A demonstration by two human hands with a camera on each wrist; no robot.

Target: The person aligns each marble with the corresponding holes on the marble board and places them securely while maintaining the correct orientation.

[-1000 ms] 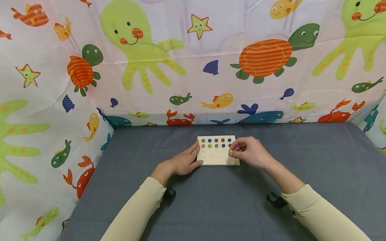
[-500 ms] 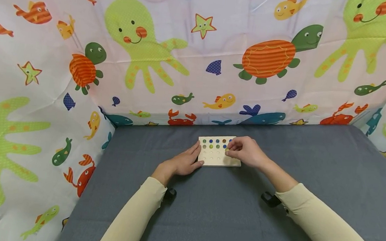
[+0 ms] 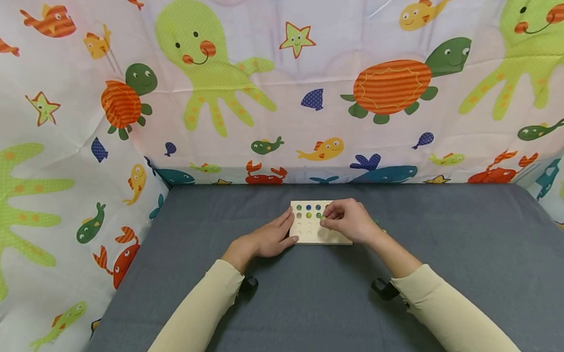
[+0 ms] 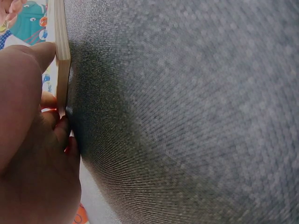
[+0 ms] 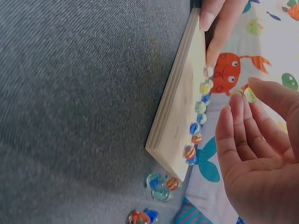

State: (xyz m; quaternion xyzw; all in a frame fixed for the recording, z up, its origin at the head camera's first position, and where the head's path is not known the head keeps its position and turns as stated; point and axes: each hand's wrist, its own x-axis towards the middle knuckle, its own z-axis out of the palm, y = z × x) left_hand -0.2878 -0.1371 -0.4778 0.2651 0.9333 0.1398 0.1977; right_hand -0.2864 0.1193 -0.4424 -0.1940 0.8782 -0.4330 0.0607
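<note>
A small pale wooden board (image 3: 313,232) with rows of round hollows lies on the grey cloth. Coloured marbles (image 3: 308,207) fill its far rows. My left hand (image 3: 288,226) rests with straight fingers against the board's left edge; the left wrist view shows the thumb (image 4: 32,60) pressed to the board's side (image 4: 62,51). Over the board's right half, my right hand (image 3: 325,217) pinches a yellow-green marble (image 5: 251,94) between thumb and fingertips, just above the board's (image 5: 180,112) row of marbles (image 5: 200,108). It hides the right columns in the head view.
Several loose marbles (image 5: 161,183) lie on the grey cloth (image 3: 331,312) by the board's right end. A sea-animal printed sheet (image 3: 290,77) walls in the back and both sides. Small black clips (image 3: 382,288) sit under each sleeve.
My right hand has slid leftward over the board with the marble, now covering the right columns. The left hand has stayed at the left edge.
</note>
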